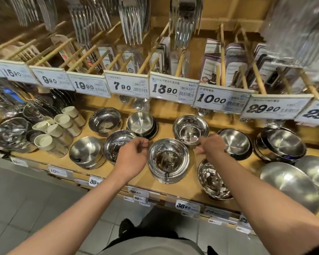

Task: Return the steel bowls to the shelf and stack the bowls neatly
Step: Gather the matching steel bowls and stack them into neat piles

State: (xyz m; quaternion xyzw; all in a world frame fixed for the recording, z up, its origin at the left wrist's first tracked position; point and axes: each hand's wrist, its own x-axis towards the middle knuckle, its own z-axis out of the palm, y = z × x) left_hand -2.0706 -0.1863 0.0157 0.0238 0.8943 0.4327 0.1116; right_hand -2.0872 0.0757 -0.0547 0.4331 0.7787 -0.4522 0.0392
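Two hands reach over a wooden shelf (173, 192) of steel bowls, seen from the head camera. Left hand (132, 156), fingers loosely curled, holds nothing and hovers beside the near stack of bowls (168, 161). Right hand (210, 145) is blurred; it appears empty, fingers relaxed, near the rim of the rear stack (191, 130). Most bowls already sit on the shelf in small nested piles, so the task looks well advanced. Left to do, by this view: a tilted bowl (215, 181) at the front edge and two upturned large bowls (291, 183) at far right are not yet stacked neatly. Bowls are polished, mirror-bright or brushed, round and shallow. Price tags (173, 89) hang above.
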